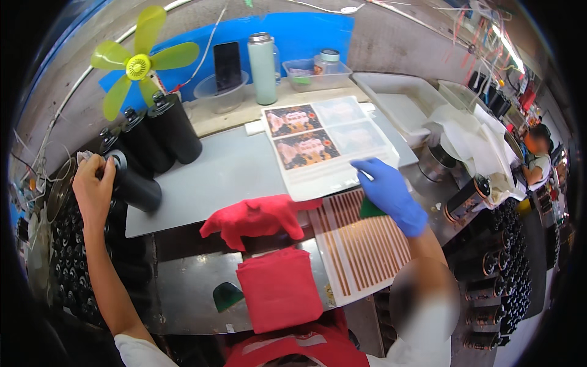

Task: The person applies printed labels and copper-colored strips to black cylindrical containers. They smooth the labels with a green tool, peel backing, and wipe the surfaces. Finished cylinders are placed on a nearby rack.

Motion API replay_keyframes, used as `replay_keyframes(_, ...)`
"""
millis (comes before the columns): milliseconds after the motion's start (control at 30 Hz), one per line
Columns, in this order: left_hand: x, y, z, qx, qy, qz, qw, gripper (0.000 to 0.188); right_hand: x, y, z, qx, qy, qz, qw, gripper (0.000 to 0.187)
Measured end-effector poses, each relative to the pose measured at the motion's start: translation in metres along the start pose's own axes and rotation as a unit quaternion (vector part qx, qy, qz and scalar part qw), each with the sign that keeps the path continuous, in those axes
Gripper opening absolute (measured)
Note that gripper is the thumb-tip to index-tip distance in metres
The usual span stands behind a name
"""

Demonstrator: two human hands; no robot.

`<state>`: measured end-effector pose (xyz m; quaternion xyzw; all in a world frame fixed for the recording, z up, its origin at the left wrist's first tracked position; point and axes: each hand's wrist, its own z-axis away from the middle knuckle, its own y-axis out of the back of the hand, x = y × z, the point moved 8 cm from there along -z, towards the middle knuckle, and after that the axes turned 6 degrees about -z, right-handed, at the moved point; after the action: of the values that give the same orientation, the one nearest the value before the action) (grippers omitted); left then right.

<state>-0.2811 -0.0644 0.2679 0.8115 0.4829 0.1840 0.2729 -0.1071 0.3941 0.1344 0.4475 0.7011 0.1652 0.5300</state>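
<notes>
My bare left hand (pixel 93 177) is closed beside the rim of a black bottle (pixel 139 188) near the left end of the grey plate. A scrap of something whitish shows at its fingertips, too small to name. My right hand (pixel 388 192), in a blue glove, is over the lower right edge of a printed sheet (pixel 339 147). Its thumb and forefinger are apart, with white showing between them. The sheet has two dark coloured pictures on its left half and paler panels on its right. Partly under the right wrist lies a green scraper (pixel 371 208).
Lidded black bottles (pixel 174 131) stand behind the left hand. A folded red cloth (pixel 280 290), a crumpled red cloth (pixel 254 220), another green scraper (pixel 227 296) and a striped sheet (pixel 358 251) lie nearer me. A yellow-green fan (pixel 138 66) and a pale green flask (pixel 262 70) stand behind.
</notes>
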Motion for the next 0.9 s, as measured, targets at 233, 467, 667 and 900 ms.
replay_keyframes(233,0.089,0.079,0.020,-0.047,-0.062,0.144,0.987,0.017,0.010,-0.074,-0.040,-0.101,0.019,0.174,0.979,0.039)
replay_keyframes(467,0.157,0.004,0.078,-0.313,-0.120,0.469,0.817,0.017,0.013,-0.044,0.061,0.009,-0.056,0.038,0.998,0.039)
replay_keyframes(667,0.194,-0.105,0.096,-0.449,-0.093,0.426,0.780,0.016,-0.015,-0.046,0.021,0.079,-0.022,0.073,0.994,0.041)
replay_keyframes(900,0.179,-0.136,0.111,-0.435,-0.072,0.343,0.830,0.018,-0.012,-0.073,0.038,0.006,-0.042,0.148,0.988,0.047)
